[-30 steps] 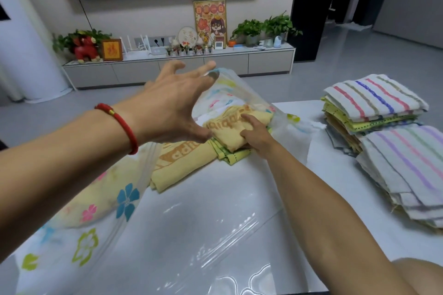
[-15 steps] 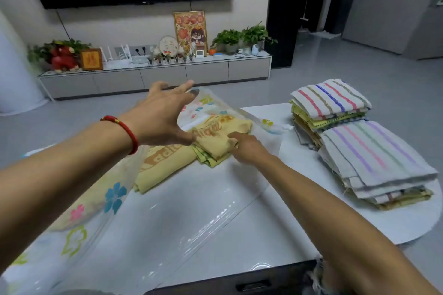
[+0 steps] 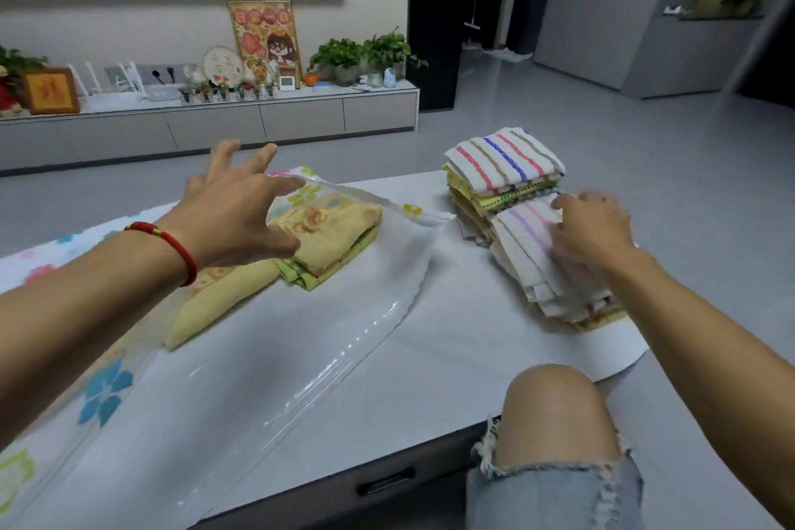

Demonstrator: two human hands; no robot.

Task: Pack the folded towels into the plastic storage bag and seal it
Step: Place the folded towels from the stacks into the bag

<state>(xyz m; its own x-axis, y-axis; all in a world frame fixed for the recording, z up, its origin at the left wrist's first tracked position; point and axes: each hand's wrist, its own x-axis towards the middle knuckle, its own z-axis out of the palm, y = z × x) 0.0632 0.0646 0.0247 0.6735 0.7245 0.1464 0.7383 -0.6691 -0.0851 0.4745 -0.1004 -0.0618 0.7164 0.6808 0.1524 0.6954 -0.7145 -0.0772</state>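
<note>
A clear plastic storage bag (image 3: 258, 357) with flower prints lies flat across the white table (image 3: 456, 353). Inside it sit folded yellow towels (image 3: 331, 237), and another yellow towel (image 3: 215, 306) lies to their left. My left hand (image 3: 241, 211) hovers over the bag's far edge with fingers spread, touching the raised upper sheet. My right hand (image 3: 593, 228) rests, blurred, on top of the near stack of striped towels (image 3: 529, 267). A second stack of striped towels (image 3: 503, 161) stands just behind it.
My bare knee (image 3: 555, 413), in torn jeans, is at the table's front edge on the right. A drawer handle (image 3: 385, 484) shows below the tabletop. A low TV cabinet (image 3: 301, 120) with plants and frames stands across the grey floor.
My right hand has left the yellow towels in the bag and moved right onto the near striped stack. My left hand stays at the bag's opening. The camera view shifted right.
</note>
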